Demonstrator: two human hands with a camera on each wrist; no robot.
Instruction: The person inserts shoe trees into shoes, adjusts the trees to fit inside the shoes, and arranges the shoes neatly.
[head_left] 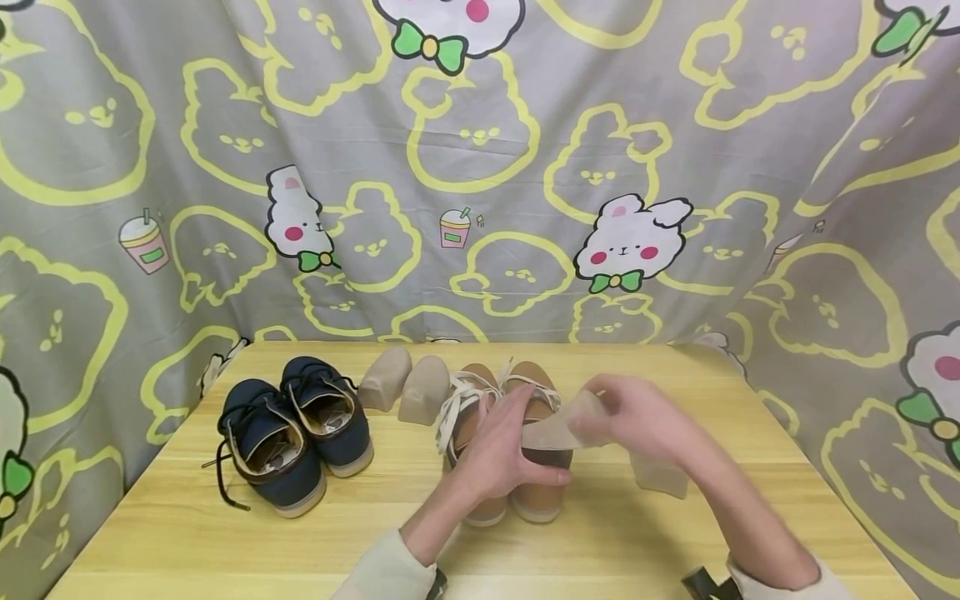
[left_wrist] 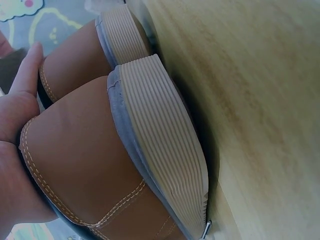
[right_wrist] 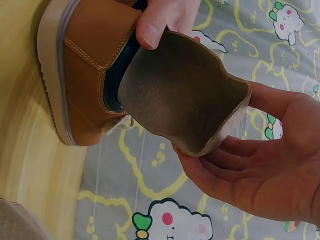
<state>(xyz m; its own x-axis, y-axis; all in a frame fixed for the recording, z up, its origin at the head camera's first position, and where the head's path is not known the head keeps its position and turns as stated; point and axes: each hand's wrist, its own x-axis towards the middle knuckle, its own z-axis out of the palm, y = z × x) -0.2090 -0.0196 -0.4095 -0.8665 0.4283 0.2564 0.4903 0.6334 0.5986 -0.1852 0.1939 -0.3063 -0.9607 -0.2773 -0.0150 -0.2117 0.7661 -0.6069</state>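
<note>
My right hand point(head_left: 637, 412) pinches a hollow greyish-beige moulded shoe insert point(right_wrist: 175, 90) between thumb and fingers. Its rounded end reaches the opening of the right-hand brown shoe point(head_left: 537, 497), which has a dark lining and white laces. Over that opening spreads my left hand point(head_left: 491, 450), thumb stretched out toward the heel. The right wrist view has the left thumb point(right_wrist: 150, 32) right at the insert's edge and the shoe collar. Alongside stands the other brown shoe point(head_left: 486, 510), partly hidden by the left arm. Ribbed pale soles show in the left wrist view.
A pair of navy lace-up shoes point(head_left: 330, 442) stands at the left of the wooden table point(head_left: 375, 533). Two more beige inserts point(head_left: 425, 390) stand behind, between the pairs. Another insert point(head_left: 662, 477) lies under the right forearm. A printed grey curtain point(head_left: 495, 283) encloses the back and sides.
</note>
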